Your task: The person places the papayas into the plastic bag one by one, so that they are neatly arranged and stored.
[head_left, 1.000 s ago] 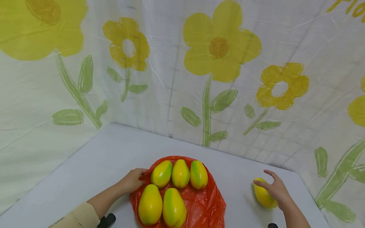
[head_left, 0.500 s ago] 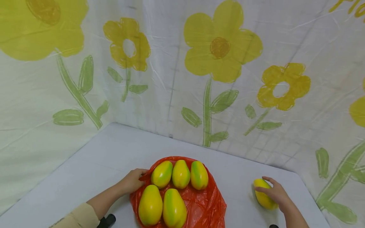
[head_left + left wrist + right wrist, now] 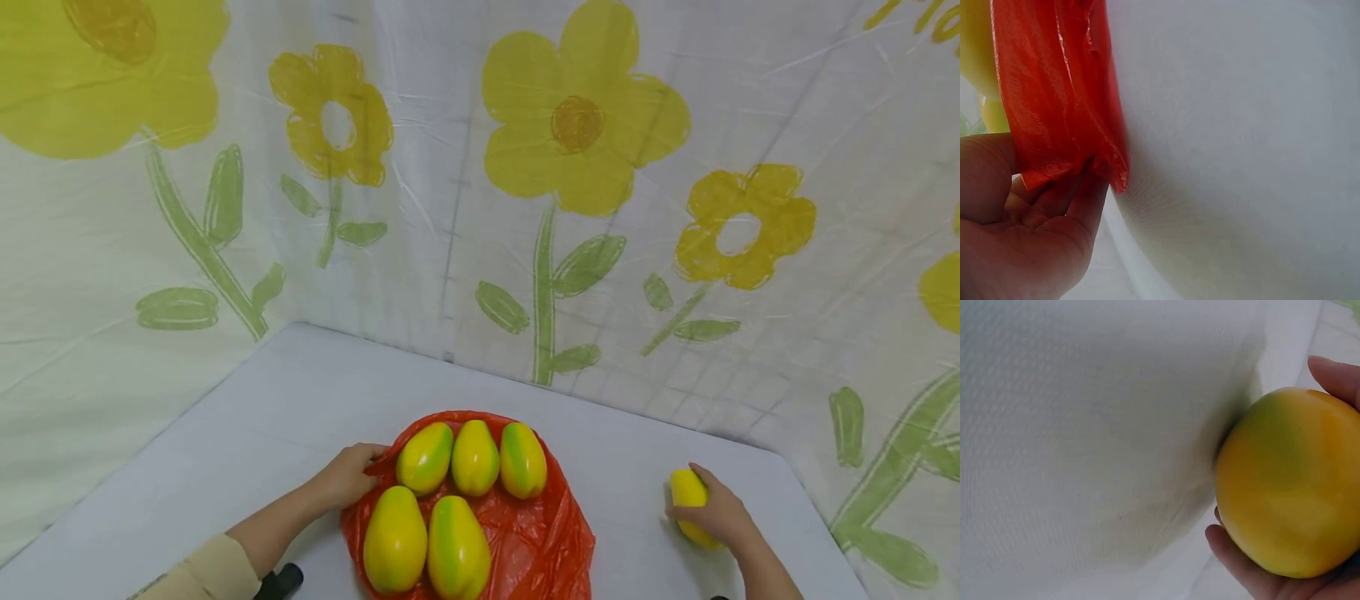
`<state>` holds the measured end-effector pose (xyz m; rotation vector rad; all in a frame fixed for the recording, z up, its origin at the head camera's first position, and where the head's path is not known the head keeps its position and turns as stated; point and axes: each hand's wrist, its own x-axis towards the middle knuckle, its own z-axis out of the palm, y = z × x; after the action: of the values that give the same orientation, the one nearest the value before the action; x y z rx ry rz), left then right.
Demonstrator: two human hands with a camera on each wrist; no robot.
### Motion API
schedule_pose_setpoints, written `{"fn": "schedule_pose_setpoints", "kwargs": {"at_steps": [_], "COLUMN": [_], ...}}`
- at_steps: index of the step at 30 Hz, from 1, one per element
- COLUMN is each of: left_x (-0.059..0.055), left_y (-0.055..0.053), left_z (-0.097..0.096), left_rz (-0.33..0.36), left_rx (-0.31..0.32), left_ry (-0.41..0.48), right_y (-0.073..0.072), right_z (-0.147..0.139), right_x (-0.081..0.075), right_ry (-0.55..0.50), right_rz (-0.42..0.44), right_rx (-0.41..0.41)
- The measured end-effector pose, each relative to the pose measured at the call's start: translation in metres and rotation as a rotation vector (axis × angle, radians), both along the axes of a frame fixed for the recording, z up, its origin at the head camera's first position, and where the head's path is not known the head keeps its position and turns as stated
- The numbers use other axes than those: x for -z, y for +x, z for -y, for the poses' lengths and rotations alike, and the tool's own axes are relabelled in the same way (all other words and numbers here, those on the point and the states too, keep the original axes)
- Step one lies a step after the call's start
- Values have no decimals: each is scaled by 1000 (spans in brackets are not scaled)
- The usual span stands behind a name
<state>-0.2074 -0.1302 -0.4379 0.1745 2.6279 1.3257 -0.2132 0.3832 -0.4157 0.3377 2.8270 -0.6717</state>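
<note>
My left hand (image 3: 347, 477) pinches the left edge of a red plastic bag (image 3: 525, 533) that lies spread on the table. In the left wrist view the thumb and fingers (image 3: 1088, 203) hold a fold of the red bag (image 3: 1047, 94). Several yellow papayas with green streaks lie on the bag, among them a large papaya (image 3: 395, 540) at the front and a smaller papaya (image 3: 476, 457) behind. Off to the right, my right hand (image 3: 723, 512) grips a single papaya (image 3: 688, 490). The right wrist view has thumb and fingers on opposite sides of this papaya (image 3: 1291, 481).
The white table (image 3: 315, 392) meets a hanging sheet (image 3: 420, 275) printed with yellow flowers at the back and left. A black cylindrical object (image 3: 281, 581) shows under my left forearm. Bare tabletop (image 3: 630, 500) lies between the bag and the right hand.
My right hand has come down over the separate papaya, and its spread fingers have closed round it. The left hand, the bag and the papayas on it stay put.
</note>
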Motion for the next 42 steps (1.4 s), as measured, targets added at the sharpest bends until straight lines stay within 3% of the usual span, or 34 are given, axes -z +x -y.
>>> {"fn": "schedule_pose_setpoints", "kwargs": {"at_steps": [12,24,42], "left_x": [2,1,6], "left_y": [-1,-2,-3], "left_z": [2,-1,1], "left_rz": [-3,-1,-13], "left_rx": [0,6,0], "left_ry": [1,12,-19], "right_y": [-2,1,8], "right_z": [4,-3,24], "right_x": [0,2,-25], "right_ry": [50,-49,-147], "right_rz": [-55,-21,-83], "right_rx": [-13,70,53]}}
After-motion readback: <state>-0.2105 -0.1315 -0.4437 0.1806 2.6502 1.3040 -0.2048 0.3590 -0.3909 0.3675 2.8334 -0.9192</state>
